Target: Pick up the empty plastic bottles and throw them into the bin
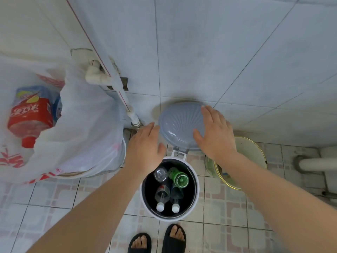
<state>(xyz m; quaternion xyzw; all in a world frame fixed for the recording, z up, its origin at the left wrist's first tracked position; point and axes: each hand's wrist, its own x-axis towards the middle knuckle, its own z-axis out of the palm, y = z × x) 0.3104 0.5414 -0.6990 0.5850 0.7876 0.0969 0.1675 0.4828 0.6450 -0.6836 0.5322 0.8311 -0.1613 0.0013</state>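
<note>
Tiled floor: bin [196, 181] w/ bottles [162, 195], lid [179, 123] up; both hands' grip open, empty; bag [78, 125] left.

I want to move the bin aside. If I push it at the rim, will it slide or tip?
The bin looks tall and narrow, so a push at the rim may well tip it. It holds only empty-looking bottles, so it is probably light. Its raised lid might swing.

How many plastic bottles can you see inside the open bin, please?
4 in the bin: a clear bottle at the back left, a green bottle at the back right, and two white-capped bottles, front left and front right. More may lie underneath.
</note>
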